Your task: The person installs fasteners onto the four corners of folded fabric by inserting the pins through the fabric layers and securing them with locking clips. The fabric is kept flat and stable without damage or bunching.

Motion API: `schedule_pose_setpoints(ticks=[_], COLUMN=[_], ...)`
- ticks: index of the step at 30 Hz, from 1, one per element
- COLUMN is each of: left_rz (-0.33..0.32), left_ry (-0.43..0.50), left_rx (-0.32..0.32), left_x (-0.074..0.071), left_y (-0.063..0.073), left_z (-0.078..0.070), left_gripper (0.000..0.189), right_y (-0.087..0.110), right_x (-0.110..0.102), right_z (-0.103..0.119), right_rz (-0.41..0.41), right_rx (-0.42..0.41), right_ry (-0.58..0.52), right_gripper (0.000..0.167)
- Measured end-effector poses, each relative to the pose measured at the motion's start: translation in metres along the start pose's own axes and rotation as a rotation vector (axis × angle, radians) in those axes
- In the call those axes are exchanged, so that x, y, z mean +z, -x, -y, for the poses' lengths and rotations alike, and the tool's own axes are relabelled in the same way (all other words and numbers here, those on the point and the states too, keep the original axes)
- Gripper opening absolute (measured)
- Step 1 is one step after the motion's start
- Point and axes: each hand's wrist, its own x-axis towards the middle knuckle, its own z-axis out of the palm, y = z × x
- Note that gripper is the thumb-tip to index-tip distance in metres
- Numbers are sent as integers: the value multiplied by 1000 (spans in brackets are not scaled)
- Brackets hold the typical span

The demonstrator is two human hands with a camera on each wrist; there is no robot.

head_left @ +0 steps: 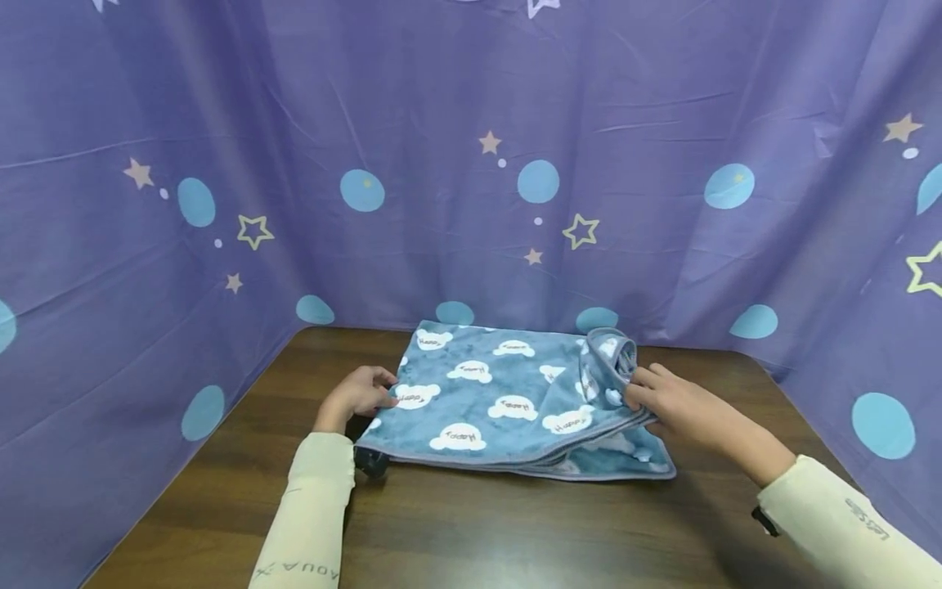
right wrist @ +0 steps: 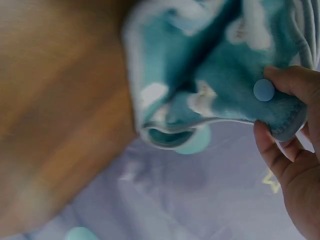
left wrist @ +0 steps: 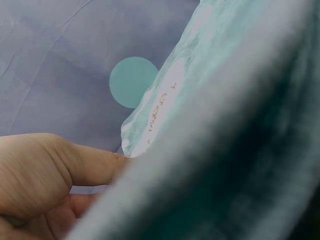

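A teal fleece blanket (head_left: 471, 393) with white cloud-like heads and grey edging lies folded in layers on the table. At its left edge, my left hand (head_left: 358, 394) pinches the fabric; in the left wrist view the thumb (left wrist: 95, 165) lies against the blanket (left wrist: 200, 100), whose near edge is blurred and hides the fingertips. My right hand (head_left: 666, 401) grips the blanket's right side, where a corner is turned up into a loop. Seen from the right wrist, thumb and fingers hold a corner beside a round blue snap button (right wrist: 264, 90).
The brown wooden table (head_left: 515, 532) extends in front of the blanket and to both sides. A purple curtain (head_left: 456, 98) with stars and blue dots hangs behind and along both sides. A small black object (head_left: 371, 462) shows by the left wrist, under the blanket's front left corner.
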Motion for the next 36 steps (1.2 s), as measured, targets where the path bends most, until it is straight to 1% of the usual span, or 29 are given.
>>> schedule_pose_setpoints(ticks=[4, 7, 12, 14, 17, 19, 21, 23, 25, 27, 29, 31, 34, 36], left_rz=[3, 12, 15, 10, 8, 5, 2, 2, 1, 4, 6, 9, 8, 4], left_ry=[2, 6, 17, 16, 13, 15, 19, 28, 39, 49, 55, 53, 46, 42], left_rx=[30, 54, 50, 42, 40, 35, 33, 33, 28, 28, 25, 26, 32, 34], left_x=[-1, 1, 2, 3, 2, 1, 1, 1, 2, 2, 3, 2, 2, 1], left_y=[-1, -1, 0, 0, -1, -1, -1, -1, 0, 0, 1, 1, 1, 1], left_z=[3, 7, 8, 8, 7, 6, 6, 7, 7, 7, 7, 7, 6, 6], left_gripper=[39, 40, 39, 39, 40, 40, 40, 41, 41, 41, 41, 40, 41, 41], right_y=[21, 34, 46, 49, 54, 56, 58, 58, 59, 60, 60, 59, 55, 48], right_x=[10, 15, 17, 18, 19, 20, 21, 21, 20, 18, 15, 10, -1, -10], right_z=[3, 5, 14, 18, 25, 30, 36, 41, 44, 47, 48, 46, 38, 31], right_rz=[15, 42, 69, 56, 7, -20, -26, 5, 64, 126, 180, 234, 281, 300], right_rx=[48, 70, 93, 125, 194, 248, 310, 378, 453, 512, 544, 539, 485, 470], right_ry=[-3, -11, -98, -144, -192, -199, -195, -190, -212, -254, -312, -390, -515, -585], right_gripper=[49, 49, 50, 50, 51, 52, 51, 48, 43, 38, 35, 31, 21, 19])
